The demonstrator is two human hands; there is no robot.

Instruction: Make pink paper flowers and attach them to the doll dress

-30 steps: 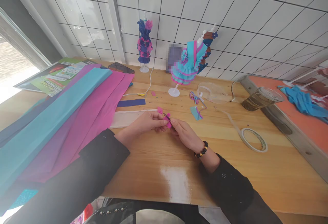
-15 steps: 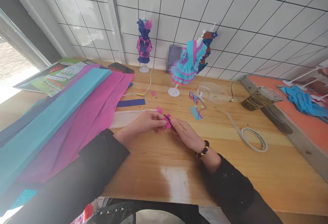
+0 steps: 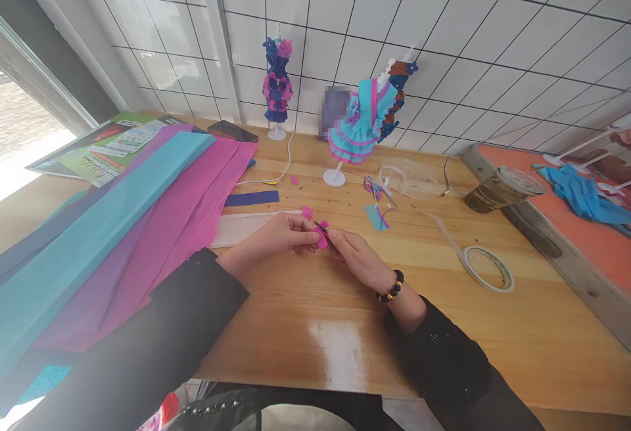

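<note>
My left hand (image 3: 282, 235) pinches a small magenta piece of crepe paper (image 3: 321, 241) between thumb and fingers. Dark, slim scissors (image 3: 321, 228) lie across that piece, with my right hand (image 3: 357, 259) closed around their handles, which are mostly hidden. The blade tips point up and left, toward my left fingertips. Just beyond the fingers is a small pink paper flower or scrap (image 3: 307, 212). Near my left wrist lies a white strip (image 3: 234, 227), and behind it a dark blue paper strip (image 3: 251, 198).
Pink, blue and purple paper sheets (image 3: 142, 221) spread over the left side. Small dress forms in paper dresses, one navy and pink (image 3: 277, 86), one turquoise (image 3: 362, 129), stand along the tiled wall. On the right are a tape roll (image 3: 488, 269) and a brown cup (image 3: 500, 191).
The magenta piece is turned slightly between the blades, with a bit more of its lower edge showing. Both hands stay in nearly the same place.
</note>
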